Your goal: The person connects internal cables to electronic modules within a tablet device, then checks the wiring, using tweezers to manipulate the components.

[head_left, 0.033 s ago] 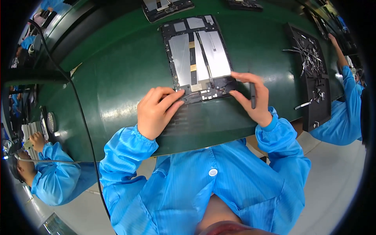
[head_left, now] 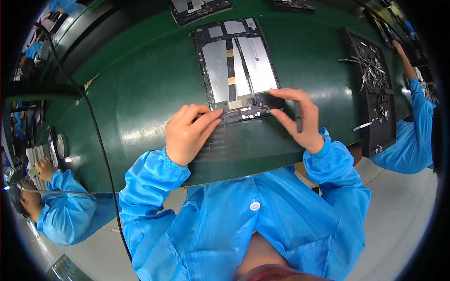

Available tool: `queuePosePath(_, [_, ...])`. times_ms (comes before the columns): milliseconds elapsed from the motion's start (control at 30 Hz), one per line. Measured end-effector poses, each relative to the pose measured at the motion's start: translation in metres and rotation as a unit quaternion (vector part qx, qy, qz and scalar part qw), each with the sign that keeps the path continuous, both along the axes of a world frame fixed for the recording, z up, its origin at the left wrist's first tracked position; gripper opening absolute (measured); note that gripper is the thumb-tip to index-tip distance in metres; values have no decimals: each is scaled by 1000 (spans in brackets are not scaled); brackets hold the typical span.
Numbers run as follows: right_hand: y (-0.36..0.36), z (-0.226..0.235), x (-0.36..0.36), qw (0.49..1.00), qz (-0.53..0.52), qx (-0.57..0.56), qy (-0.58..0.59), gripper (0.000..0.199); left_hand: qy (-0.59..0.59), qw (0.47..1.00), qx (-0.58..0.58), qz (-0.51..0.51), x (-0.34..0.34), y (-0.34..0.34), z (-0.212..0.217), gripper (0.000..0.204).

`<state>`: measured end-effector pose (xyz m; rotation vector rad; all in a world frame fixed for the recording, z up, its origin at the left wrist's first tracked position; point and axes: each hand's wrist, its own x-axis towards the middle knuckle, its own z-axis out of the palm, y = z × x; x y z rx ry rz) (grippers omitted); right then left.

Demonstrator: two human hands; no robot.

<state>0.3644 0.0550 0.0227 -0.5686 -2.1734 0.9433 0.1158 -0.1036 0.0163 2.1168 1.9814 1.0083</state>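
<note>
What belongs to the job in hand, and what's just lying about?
In hand:
flat black-framed opened device with silver panels, left hand at its near left corner, right hand at its near right
slim dark stick in that hand

Seemingly lying about:
black rectangular tray of small loose strips
similar opened device beyond

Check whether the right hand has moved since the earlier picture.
Yes: the right hand has shifted slightly left, away from the black tray and farther over the opened tablet.
</note>
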Motion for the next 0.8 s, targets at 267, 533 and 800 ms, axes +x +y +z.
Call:
queuePosePath(267, [-21, 7, -67, 989, 124, -43, -70, 36, 27, 997, 65, -8, 9, 14, 5, 19])
queuePosePath(533, [-25, -4, -67, 993, 97, -56, -26, 32, -214, 972, -93, 31, 15, 8, 8, 18])
queuePosePath(800, [-24, -6, -64, 993, 109, -38, -21, 35, -337, 933, -113, 49, 18, 8, -5, 16])
